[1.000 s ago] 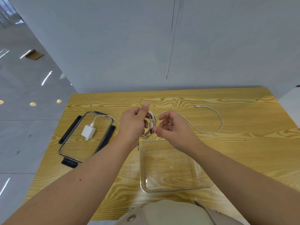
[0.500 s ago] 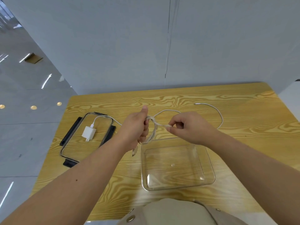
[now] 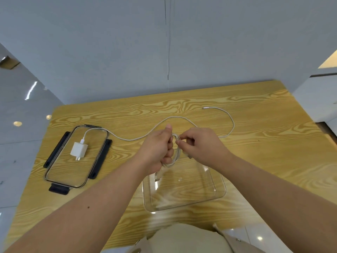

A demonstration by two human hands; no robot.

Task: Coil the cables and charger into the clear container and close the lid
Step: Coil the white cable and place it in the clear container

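White cable loops (image 3: 175, 152) are bunched in the left hand (image 3: 156, 148), whose fingers are curled tight around the coil with the thumb pointing up along its top. Facing it, the right hand (image 3: 198, 145) pinches the same cable at the upper edge of the coil, fingertips touching the strands just beside the left thumb. A short end with a plug (image 3: 157, 177) hangs from under the left fist, dangling over the near-left corner of the clear container (image 3: 218, 190), which sits open on the wooden table (image 3: 273, 161) directly below and a little toward the person from both hands. Whether the plug touches the container's rim cannot be told. Beyond the hands, a loose cable (image 3: 231, 123) curves away across the table to the right, its free tip lying far from the grip near the back of the table. To the left of the grip, another stretch of cable (image 3: 127, 138) runs along the table to the white charger (image 3: 78, 150), which lies on the clear lid (image 3: 60, 168). That lid, with dark clips along its edges, rests flat on the table well to the left of the hands and apart from the container.
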